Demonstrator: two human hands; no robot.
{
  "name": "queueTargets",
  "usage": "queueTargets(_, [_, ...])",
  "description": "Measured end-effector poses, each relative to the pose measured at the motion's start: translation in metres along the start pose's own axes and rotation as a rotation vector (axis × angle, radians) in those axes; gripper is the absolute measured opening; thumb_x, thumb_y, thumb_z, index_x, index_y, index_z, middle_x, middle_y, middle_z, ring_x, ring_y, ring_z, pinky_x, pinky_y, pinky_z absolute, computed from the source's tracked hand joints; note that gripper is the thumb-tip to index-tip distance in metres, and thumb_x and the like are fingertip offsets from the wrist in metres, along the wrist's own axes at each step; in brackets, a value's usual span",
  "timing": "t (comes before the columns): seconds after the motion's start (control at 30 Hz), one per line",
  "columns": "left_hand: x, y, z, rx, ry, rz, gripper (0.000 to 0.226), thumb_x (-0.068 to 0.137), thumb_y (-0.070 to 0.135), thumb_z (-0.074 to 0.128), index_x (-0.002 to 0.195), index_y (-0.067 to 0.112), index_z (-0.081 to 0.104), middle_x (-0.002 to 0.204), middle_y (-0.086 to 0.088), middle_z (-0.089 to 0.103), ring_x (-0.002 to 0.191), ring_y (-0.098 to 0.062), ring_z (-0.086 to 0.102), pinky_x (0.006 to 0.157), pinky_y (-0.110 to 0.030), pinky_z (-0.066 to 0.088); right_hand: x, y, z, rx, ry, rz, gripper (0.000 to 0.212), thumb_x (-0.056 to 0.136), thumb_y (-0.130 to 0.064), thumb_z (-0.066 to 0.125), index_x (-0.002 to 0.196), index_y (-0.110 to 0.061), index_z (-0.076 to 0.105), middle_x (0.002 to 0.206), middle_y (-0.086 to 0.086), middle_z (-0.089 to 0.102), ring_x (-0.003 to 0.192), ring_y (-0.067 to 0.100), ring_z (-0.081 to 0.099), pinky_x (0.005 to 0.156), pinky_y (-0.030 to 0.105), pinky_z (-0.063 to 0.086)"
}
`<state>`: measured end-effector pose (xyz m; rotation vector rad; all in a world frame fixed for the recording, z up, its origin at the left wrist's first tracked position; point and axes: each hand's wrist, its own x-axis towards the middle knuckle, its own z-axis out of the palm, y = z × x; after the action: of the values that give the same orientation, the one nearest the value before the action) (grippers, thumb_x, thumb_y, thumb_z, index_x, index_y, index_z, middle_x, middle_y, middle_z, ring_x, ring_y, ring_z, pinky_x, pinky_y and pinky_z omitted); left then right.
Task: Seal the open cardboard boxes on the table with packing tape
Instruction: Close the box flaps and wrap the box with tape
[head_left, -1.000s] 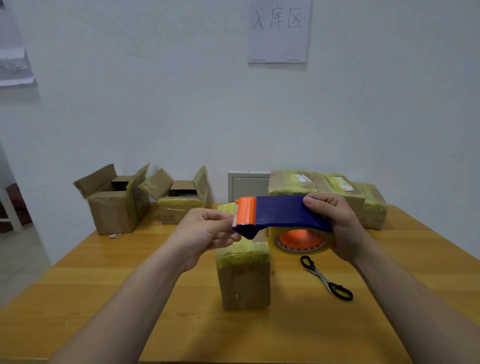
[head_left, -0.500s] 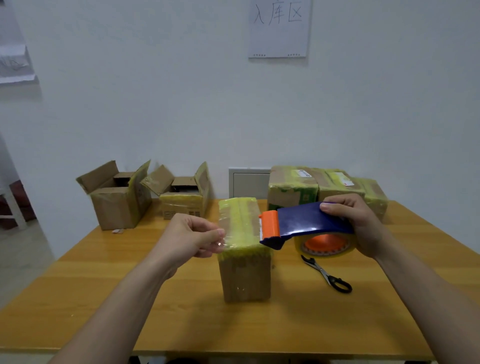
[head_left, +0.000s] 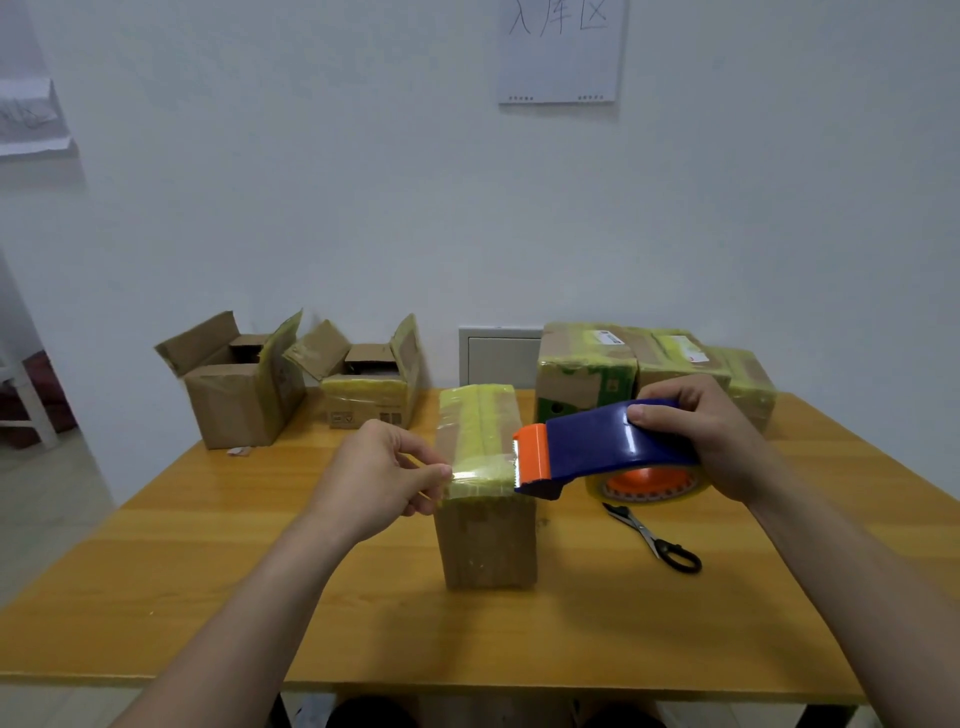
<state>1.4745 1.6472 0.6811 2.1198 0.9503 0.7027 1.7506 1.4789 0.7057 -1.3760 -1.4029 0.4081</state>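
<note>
Centre box (head_left: 485, 540): stands mid-table, flaps closed, yellowish tape over its top; bare tabletop lies in front and to its left.
Tape strip (head_left: 483, 475): stretched across the centre box's near top edge.
Left hand (head_left: 379, 478): thumb and forefinger pinch the strip's free end at the box's left edge.
Right hand (head_left: 711, 436): fingers curled round the blue tape dispenser (head_left: 597, 447); its orange cutter end sits at the box's right edge.
Scissors (head_left: 654, 538): flat, right of the centre box, apart from it.
Left open box (head_left: 234, 405): rear left, flaps up; contents not discernible.
Second open box (head_left: 363, 400): just beside it, flaps up; contents not discernible.
Taped boxes (head_left: 587, 374): row at rear right.
Table (head_left: 208, 597): wooden, against a white wall (head_left: 363, 208) bearing a paper sheet (head_left: 561, 52).
</note>
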Motion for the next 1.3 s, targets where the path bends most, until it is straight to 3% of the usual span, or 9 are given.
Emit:
queueTargets(0.4, [0.002, -0.006, -0.002, -0.077, -0.066, -0.066, 0.008, 0.093, 0.022, 0.077, 0.095, 0.014, 0.075, 0.076, -0.004, 0.079, 0.069, -0.022, 0.077, 0.071, -0.043, 0.064, 0.002, 0.003, 0.005, -0.109, -0.019, -0.022, 0.05, 0.074, -0.058, 0.065, 0.083, -0.009, 0.07, 0.072, 0.005, 0.07, 0.064, 0.015, 0.067, 0.058, 0.016, 0.049])
queueTargets(0.5, [0.01, -0.004, -0.007, -0.107, -0.137, -0.141, 0.033, 0.09, 0.023, 0.08, 0.111, 0.014, 0.056, 0.08, -0.007, 0.079, 0.071, -0.029, 0.078, 0.064, -0.038, 0.061, 0.002, 0.002, 0.005, -0.122, -0.031, -0.025, 0.047, 0.076, -0.055, 0.066, 0.083, -0.009, 0.07, 0.071, 0.005, 0.07, 0.064, 0.014, 0.066, 0.058, 0.016, 0.049])
queueTargets(0.67, [0.021, -0.006, -0.02, 0.047, -0.4, -0.351, 0.055, 0.088, 0.057, 0.073, 0.12, 0.02, 0.047, 0.081, -0.014, 0.079, 0.074, -0.027, 0.079, 0.063, -0.032, 0.061, 0.0, 0.003, 0.001, -0.131, -0.031, 0.003, 0.049, 0.075, -0.058, 0.066, 0.085, -0.01, 0.071, 0.076, 0.008, 0.072, 0.069, 0.022, 0.069, 0.061, 0.022, 0.052])
queueTargets(0.77, [0.031, -0.013, -0.021, 0.128, -0.326, -0.265, 0.044, 0.092, 0.053, 0.072, 0.124, 0.029, 0.053, 0.09, -0.008, 0.08, 0.081, -0.024, 0.078, 0.069, -0.034, 0.062, -0.002, 0.006, 0.005, -0.102, -0.028, 0.019, 0.046, 0.077, -0.056, 0.066, 0.083, -0.01, 0.072, 0.075, 0.01, 0.071, 0.067, 0.022, 0.068, 0.061, 0.025, 0.051])
queueTargets(0.83, [0.042, -0.014, -0.015, 0.341, -0.057, -0.093, 0.032, 0.096, 0.046, 0.068, 0.124, 0.034, 0.06, 0.109, 0.002, 0.076, 0.099, -0.022, 0.071, 0.085, -0.041, 0.06, -0.001, 0.008, 0.007, -0.089, -0.029, 0.03, 0.041, 0.08, -0.051, 0.067, 0.082, -0.01, 0.072, 0.074, 0.011, 0.071, 0.066, 0.023, 0.067, 0.06, 0.023, 0.051])
queueTargets(0.9, [0.048, -0.006, 0.0, 0.353, 0.09, 0.07, 0.028, 0.101, 0.043, 0.059, 0.127, 0.035, 0.064, 0.126, 0.008, 0.068, 0.119, -0.02, 0.063, 0.099, -0.044, 0.054, -0.001, 0.009, 0.008, -0.073, -0.029, 0.037, 0.034, 0.084, -0.043, 0.067, 0.082, -0.009, 0.072, 0.073, 0.01, 0.07, 0.065, 0.021, 0.067, 0.059, 0.022, 0.05])
queueTargets(1.03, [0.054, 0.006, 0.043, 0.293, -0.196, 0.172, 0.045, 0.11, 0.044, 0.04, 0.154, 0.035, 0.046, 0.168, 0.008, 0.03, 0.156, -0.021, 0.025, 0.123, -0.047, 0.032, -0.002, 0.012, 0.007, -0.063, -0.027, 0.041, 0.037, 0.086, -0.04, 0.065, 0.085, -0.004, 0.073, 0.077, 0.015, 0.07, 0.066, 0.025, 0.066, 0.058, 0.021, 0.05])
queueTargets(1.13, [0.063, 0.001, 0.062, 0.45, -0.282, 0.172, 0.053, 0.109, 0.056, 0.027, 0.161, 0.044, 0.027, 0.173, 0.01, 0.009, 0.16, -0.019, 0.0, 0.127, -0.053, 0.021, -0.004, 0.015, 0.004, -0.06, -0.022, 0.051, 0.038, 0.086, -0.039, 0.065, 0.085, -0.002, 0.073, 0.078, 0.015, 0.07, 0.067, 0.025, 0.067, 0.058, 0.021, 0.05])
queueTargets(1.3, [0.061, 0.0, 0.062, 0.548, -0.304, 0.197, 0.054, 0.109, 0.057, 0.018, 0.162, 0.045, 0.019, 0.173, 0.012, 0.003, 0.16, -0.017, -0.007, 0.128, -0.047, 0.013, -0.009, 0.019, -0.006, -0.034, -0.018, 0.082, 0.04, 0.087, -0.037, 0.065, 0.08, 0.003, 0.071, 0.075, 0.023, 0.066, 0.061, 0.023, 0.061, 0.056, 0.021, 0.047])
